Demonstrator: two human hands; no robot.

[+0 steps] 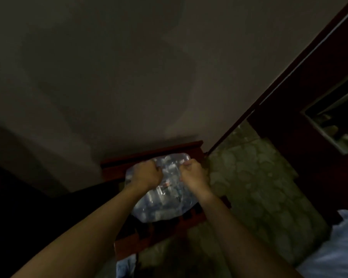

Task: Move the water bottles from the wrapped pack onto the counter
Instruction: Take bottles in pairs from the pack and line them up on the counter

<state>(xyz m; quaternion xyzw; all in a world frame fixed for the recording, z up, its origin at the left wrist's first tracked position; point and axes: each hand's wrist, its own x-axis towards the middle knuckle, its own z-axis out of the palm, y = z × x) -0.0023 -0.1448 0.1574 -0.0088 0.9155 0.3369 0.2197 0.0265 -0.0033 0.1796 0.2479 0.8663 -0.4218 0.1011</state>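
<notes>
Both hands, left hand and right hand, are gripping the clear plastic-wrapped bottle pack lying beneath them at lower centre

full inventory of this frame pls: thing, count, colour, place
wrapped pack of water bottles: one, clear plastic, centre, resting on the wooden cabinet; bottle count not readable
wooden cabinet: one, reddish brown, against the wall, under the pack
wall: one, dim grey-beige, upper frame
patterned floor: greenish grey, right of the cabinet
dark wooden furniture: one, dark brown, right edge; mirror or glass panel set in it, too dim to tell which
pale blue fabric: one, lower right corner
left hand: one, gripping the wrap at the pack's top left
right hand: one, gripping the wrap at the pack's top right
</notes>
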